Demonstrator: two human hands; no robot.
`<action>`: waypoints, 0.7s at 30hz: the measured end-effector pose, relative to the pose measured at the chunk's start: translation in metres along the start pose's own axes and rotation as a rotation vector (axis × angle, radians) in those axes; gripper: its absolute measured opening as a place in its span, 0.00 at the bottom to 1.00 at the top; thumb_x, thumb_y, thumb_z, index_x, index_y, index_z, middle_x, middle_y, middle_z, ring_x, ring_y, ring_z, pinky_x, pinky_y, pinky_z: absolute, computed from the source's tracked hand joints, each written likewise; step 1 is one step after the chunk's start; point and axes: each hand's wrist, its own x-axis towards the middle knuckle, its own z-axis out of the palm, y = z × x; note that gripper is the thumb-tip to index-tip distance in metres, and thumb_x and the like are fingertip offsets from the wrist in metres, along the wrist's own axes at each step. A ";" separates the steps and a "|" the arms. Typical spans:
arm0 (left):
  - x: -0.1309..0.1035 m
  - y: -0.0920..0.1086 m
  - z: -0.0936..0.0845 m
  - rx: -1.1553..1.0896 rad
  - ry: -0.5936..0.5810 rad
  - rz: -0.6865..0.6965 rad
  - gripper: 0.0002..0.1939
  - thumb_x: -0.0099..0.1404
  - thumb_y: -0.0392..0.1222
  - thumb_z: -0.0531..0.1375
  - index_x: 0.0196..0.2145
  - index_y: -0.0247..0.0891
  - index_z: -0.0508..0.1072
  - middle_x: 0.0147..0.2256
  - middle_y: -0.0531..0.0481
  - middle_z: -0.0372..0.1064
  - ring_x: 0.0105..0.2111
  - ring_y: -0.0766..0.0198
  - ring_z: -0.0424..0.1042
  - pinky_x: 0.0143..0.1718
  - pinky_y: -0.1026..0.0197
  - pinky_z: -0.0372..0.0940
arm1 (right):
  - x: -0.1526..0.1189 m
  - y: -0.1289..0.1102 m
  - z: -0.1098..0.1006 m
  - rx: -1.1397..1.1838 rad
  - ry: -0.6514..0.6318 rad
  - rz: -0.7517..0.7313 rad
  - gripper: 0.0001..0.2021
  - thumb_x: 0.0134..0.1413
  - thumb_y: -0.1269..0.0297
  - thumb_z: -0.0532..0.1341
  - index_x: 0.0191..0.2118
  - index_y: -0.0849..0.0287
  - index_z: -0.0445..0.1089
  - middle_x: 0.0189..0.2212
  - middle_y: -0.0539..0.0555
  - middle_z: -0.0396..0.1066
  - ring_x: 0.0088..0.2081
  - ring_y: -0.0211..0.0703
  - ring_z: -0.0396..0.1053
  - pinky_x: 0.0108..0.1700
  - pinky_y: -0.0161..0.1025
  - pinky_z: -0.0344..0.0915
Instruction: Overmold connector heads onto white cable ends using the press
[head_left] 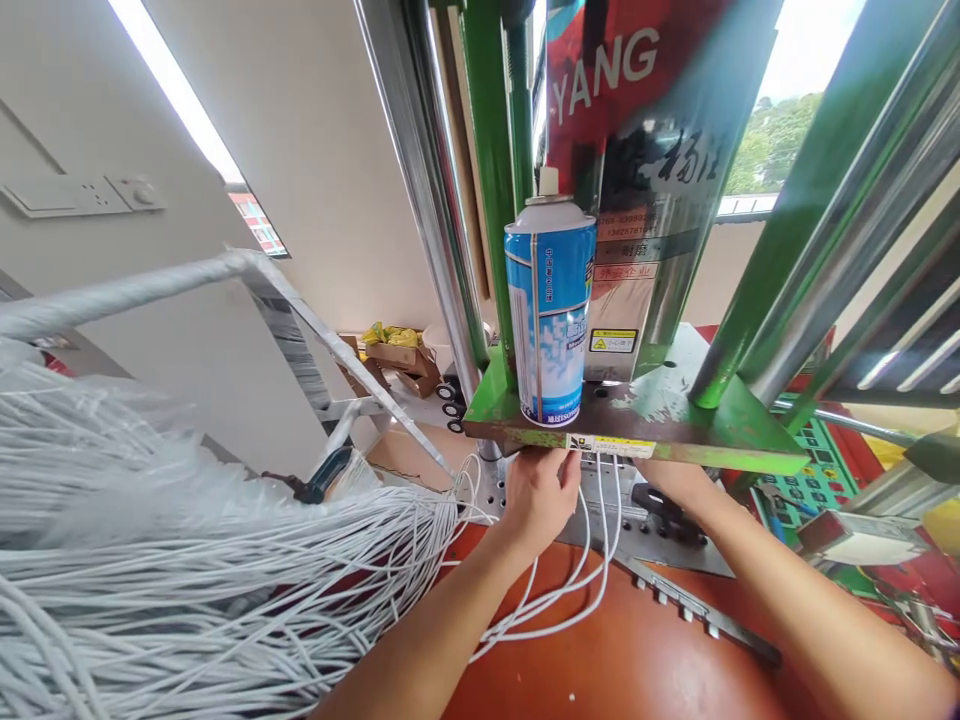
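Observation:
My left hand (541, 490) reaches under the green machine plate (720, 440), its thumb and fingers pressed together near the plate's front edge; what they hold is hidden. White cables (604, 530) hang down just right of it and curve over the orange table (637, 660). My right hand (671, 478) is also under the plate, further right, above a black handle (667, 510); its fingers are hidden. Below both hands lies a metal base plate (645, 545) with holes. A blue and white spray can (553, 310) stands upright on the green plate.
A large bundle of white cables (225, 590) fills the left side by a wrapped metal frame (247, 262). Steel rods (424, 200) rise beside the green plate. A slotted metal bar (697, 605) lies on the table. Right of it is a green button panel (814, 470).

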 end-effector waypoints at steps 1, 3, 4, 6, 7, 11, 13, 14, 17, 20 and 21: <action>0.000 0.001 0.001 0.024 0.024 -0.034 0.11 0.72 0.42 0.58 0.37 0.41 0.80 0.36 0.39 0.80 0.40 0.49 0.77 0.47 0.51 0.68 | -0.007 -0.003 0.000 -0.012 -0.008 -0.016 0.16 0.71 0.58 0.52 0.41 0.58 0.74 0.40 0.58 0.76 0.44 0.52 0.73 0.49 0.49 0.69; 0.001 0.003 0.000 0.027 0.040 -0.057 0.09 0.71 0.42 0.58 0.37 0.41 0.79 0.38 0.40 0.80 0.40 0.49 0.77 0.47 0.51 0.67 | -0.025 -0.014 0.001 -0.031 -0.025 -0.046 0.17 0.71 0.62 0.48 0.39 0.58 0.74 0.36 0.59 0.76 0.43 0.55 0.72 0.49 0.50 0.67; 0.002 0.005 -0.002 -0.005 0.037 -0.068 0.09 0.71 0.42 0.58 0.37 0.40 0.79 0.38 0.40 0.80 0.40 0.50 0.77 0.46 0.52 0.67 | -0.035 -0.021 0.001 -0.035 -0.037 -0.063 0.17 0.71 0.63 0.48 0.40 0.59 0.74 0.36 0.60 0.76 0.43 0.55 0.72 0.49 0.51 0.66; 0.004 0.006 -0.009 -0.128 -0.017 -0.117 0.10 0.72 0.42 0.57 0.35 0.40 0.77 0.36 0.42 0.80 0.37 0.54 0.77 0.42 0.56 0.66 | -0.052 -0.039 0.002 -0.041 -0.072 -0.121 0.16 0.71 0.65 0.48 0.46 0.60 0.73 0.41 0.62 0.76 0.45 0.56 0.71 0.51 0.51 0.65; 0.006 0.007 -0.014 -0.199 -0.080 -0.143 0.11 0.72 0.42 0.57 0.34 0.39 0.77 0.34 0.44 0.79 0.34 0.57 0.76 0.40 0.58 0.66 | -0.059 -0.049 0.003 -0.054 -0.093 -0.159 0.16 0.71 0.66 0.48 0.50 0.61 0.72 0.46 0.63 0.76 0.48 0.56 0.70 0.52 0.51 0.64; 0.012 0.010 -0.042 -0.310 -0.455 -0.146 0.17 0.73 0.46 0.56 0.27 0.39 0.73 0.26 0.50 0.74 0.28 0.62 0.72 0.32 0.62 0.61 | -0.060 -0.072 0.004 -0.226 -0.187 -0.228 0.16 0.69 0.71 0.50 0.56 0.60 0.69 0.52 0.63 0.74 0.51 0.57 0.68 0.52 0.50 0.61; 0.013 0.014 -0.056 -0.261 -0.550 -0.127 0.17 0.73 0.47 0.56 0.27 0.40 0.72 0.25 0.52 0.73 0.27 0.63 0.70 0.31 0.62 0.59 | -0.053 -0.071 0.004 -0.301 -0.222 -0.203 0.14 0.68 0.70 0.52 0.51 0.60 0.71 0.48 0.63 0.76 0.47 0.56 0.71 0.48 0.48 0.61; 0.013 0.015 -0.063 -0.225 -0.563 -0.120 0.15 0.72 0.46 0.57 0.28 0.40 0.72 0.27 0.52 0.73 0.28 0.62 0.70 0.31 0.62 0.59 | -0.050 -0.069 0.004 -0.322 -0.228 -0.192 0.13 0.69 0.70 0.51 0.49 0.60 0.72 0.46 0.63 0.77 0.45 0.56 0.72 0.46 0.47 0.61; 0.012 0.018 -0.077 -0.095 -0.561 -0.080 0.11 0.73 0.44 0.56 0.33 0.41 0.73 0.31 0.50 0.75 0.31 0.60 0.72 0.32 0.61 0.58 | -0.044 -0.061 0.003 -0.358 -0.218 -0.176 0.16 0.72 0.67 0.48 0.48 0.60 0.74 0.41 0.64 0.79 0.39 0.55 0.75 0.40 0.46 0.58; 0.010 0.016 -0.081 0.049 -0.561 -0.035 0.11 0.73 0.43 0.55 0.34 0.41 0.74 0.33 0.46 0.77 0.35 0.55 0.75 0.34 0.58 0.60 | -0.042 -0.061 0.006 -0.374 -0.220 -0.173 0.18 0.74 0.64 0.47 0.45 0.59 0.74 0.32 0.61 0.79 0.34 0.52 0.75 0.35 0.44 0.55; 0.010 0.014 -0.080 0.088 -0.563 -0.032 0.12 0.74 0.43 0.55 0.34 0.41 0.74 0.33 0.45 0.77 0.35 0.53 0.76 0.34 0.58 0.61 | -0.041 -0.063 0.008 -0.372 -0.227 -0.180 0.18 0.74 0.63 0.47 0.44 0.59 0.75 0.30 0.59 0.78 0.32 0.50 0.75 0.34 0.43 0.54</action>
